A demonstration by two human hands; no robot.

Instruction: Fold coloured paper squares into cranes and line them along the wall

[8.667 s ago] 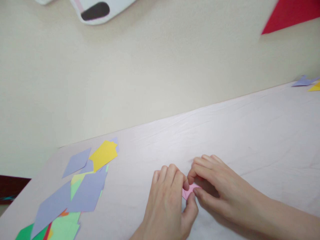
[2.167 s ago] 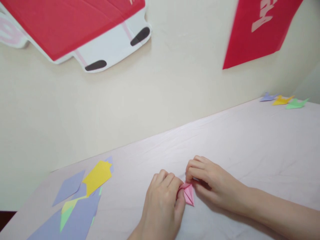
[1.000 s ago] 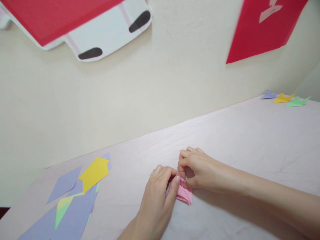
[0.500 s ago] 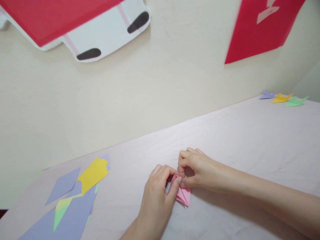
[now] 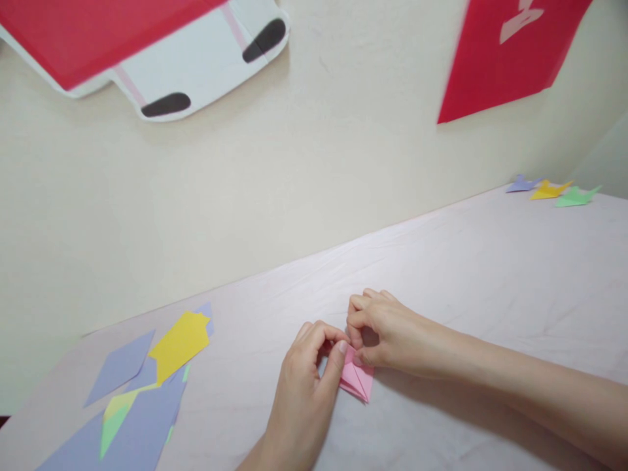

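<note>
A small piece of folded pink paper (image 5: 358, 381) lies on the pale cloth, its creases and layered flaps showing toward me. My left hand (image 5: 310, 379) pinches its upper left edge between thumb and forefinger. On the upper right edge, my right hand (image 5: 375, 329) is closed in a pinch, thumb against curled fingers. The fingertips of both hands are close together and cover the far part of the paper.
Loose purple paper (image 5: 152, 418) and yellow paper (image 5: 181, 343) lie overlapping at the left, with green bits among them. At the far right stand a purple, a yellow and a green folded paper figure (image 5: 577, 196). A wall (image 5: 294, 183) with red decorations rises behind the table (image 5: 490, 275).
My left thumb has shifted slightly left and up, uncovering more of the pink paper. My right hand keeps nearly the same pinch. The whole view has shifted a little.
</note>
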